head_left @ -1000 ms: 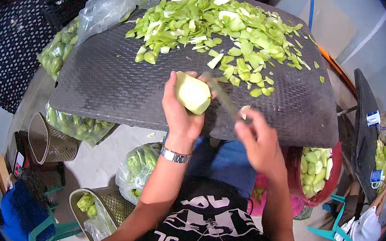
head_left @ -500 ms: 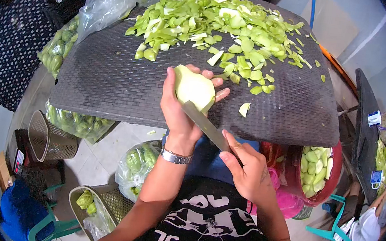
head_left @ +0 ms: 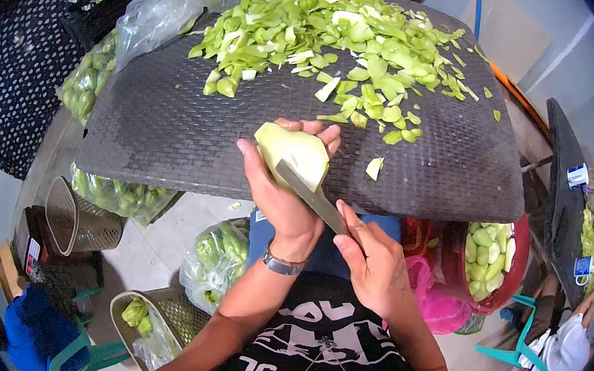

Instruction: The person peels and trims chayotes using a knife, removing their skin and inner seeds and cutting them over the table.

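Observation:
A pale, peeled chayote (head_left: 290, 143) rests in my left hand (head_left: 282, 202), fingers curled around its far side and thumb along its left. My right hand (head_left: 369, 255) grips a knife (head_left: 314, 198); its handle is mostly hidden by my fingers. The blade lies over the lower part of the chayote, its tip on the pale surface. Beyond both hands, a wide heap of green peelings (head_left: 327, 36) covers the far part of the dark woven tabletop (head_left: 194, 131). One loose pale scrap (head_left: 374, 167) lies to the right of the chayote.
A red tub (head_left: 517, 263) of peeled chayotes stands below the table's right edge. Bags of green chayotes (head_left: 213, 256) and plastic baskets (head_left: 80, 217) sit at lower left. A clear plastic bag (head_left: 174, 10) lies at the upper left corner. Another person (head_left: 562, 351) is at far right.
My left hand and the chayote have dropped slightly toward me, and the chayote has turned a little. The knife blade now reaches further over its face. My right hand has shifted slightly down.

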The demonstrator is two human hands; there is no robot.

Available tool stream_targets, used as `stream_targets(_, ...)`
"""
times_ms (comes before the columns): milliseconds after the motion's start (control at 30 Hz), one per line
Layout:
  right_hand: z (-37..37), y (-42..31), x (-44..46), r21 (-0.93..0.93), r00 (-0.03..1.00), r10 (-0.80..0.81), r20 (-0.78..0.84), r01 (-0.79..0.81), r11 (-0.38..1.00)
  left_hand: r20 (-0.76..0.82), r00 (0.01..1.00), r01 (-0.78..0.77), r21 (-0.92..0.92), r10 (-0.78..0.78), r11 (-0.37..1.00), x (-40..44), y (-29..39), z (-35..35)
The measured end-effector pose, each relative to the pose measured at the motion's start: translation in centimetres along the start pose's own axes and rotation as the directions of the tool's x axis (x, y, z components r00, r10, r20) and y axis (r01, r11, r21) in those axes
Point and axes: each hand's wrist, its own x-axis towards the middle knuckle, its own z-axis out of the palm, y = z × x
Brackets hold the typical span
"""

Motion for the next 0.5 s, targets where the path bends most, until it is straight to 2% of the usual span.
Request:
stream_targets(33,0.1,0.0,-0.1,0.013,1.000,-0.004,0.001,0.004,1.000,0.018,1.000,-0.005,-0.019,0.005,1.000,-0.2,-0.1,-0.1)
stream_targets(200,0.0,0.1,-0.3,0.126,1.000,-0.027,0.000,0.026,0.992,-0.061,0.996,-0.045,0.269,0.064,0.962,0.0,-0.9,-0.3)
stream_targets(333,-2.5,-1.1,-0.6,0.191,0.964,0.123,0.237,-0.171,0.967,-0.135,0.987,-0.038,0.331,0.087,0.943,0.6,-0.9,-0.1)
stream_targets(400,-3.7,-2.2,-0.9,0.217,0.918,0.217,0.332,-0.298,0.930,-0.160,0.986,0.074,0.173,-0.046,0.982,1.6,-0.3,-0.8)
stream_targets(500,-4.6,-3.1,-0.2,0.367,0.900,0.324,0.293,-0.418,0.831,-0.130,0.954,0.274,0.023,-0.268,0.962,3.1,0.7,-1.0)
